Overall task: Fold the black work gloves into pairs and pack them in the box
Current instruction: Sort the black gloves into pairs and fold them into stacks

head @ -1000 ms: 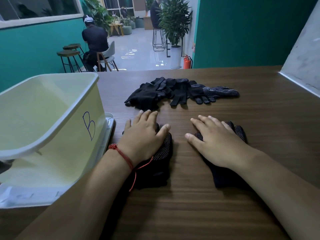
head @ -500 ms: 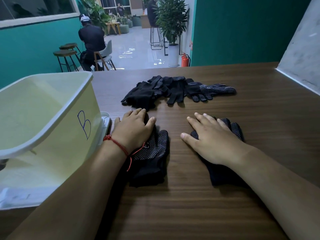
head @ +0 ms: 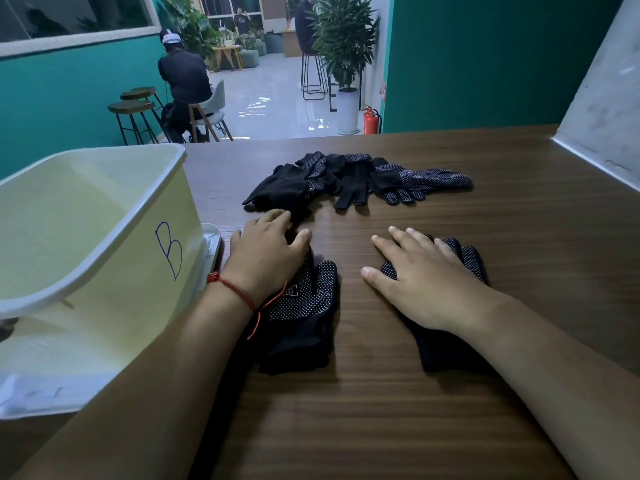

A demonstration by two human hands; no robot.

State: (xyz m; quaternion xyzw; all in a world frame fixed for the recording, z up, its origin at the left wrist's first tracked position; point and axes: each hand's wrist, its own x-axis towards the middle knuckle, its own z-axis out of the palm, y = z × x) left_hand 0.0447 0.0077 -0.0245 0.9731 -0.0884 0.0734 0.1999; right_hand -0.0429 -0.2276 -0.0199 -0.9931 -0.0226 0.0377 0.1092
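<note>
While two bare hands are laid palm-down on the brown wooden table, nothing is clasped by either. The left hand is rested with its heel on one dotted black glove, which lies flat near the box. Its fingers are stretched forward to the near edge of the glove pile, though whether cloth is touched there cannot be told. The grip of this hand is apart, with the fingers straight. One red string bracelet is worn at its wrist.

The right hand is pressed flat on a second black glove, whose dotted fingertips are shown past the knuckles and whose cuff end is shown beneath the wrist. Its grip is likewise apart, with the fingers spread. The two covered gloves are set side by side, well apart, with bare table between them. Whether each is a single glove or a stacked pair cannot be told.

Farther off, the one loose glove pile is spread across the middle of the table; its gloves are overlapped, so an exact count cannot be made. At the left, one pale yellow box, marked with one blue letter B, is stood on one white lid.

Beyond the table's far edge, two round stools, one white potted plant and one red fire extinguisher are seen.
</note>
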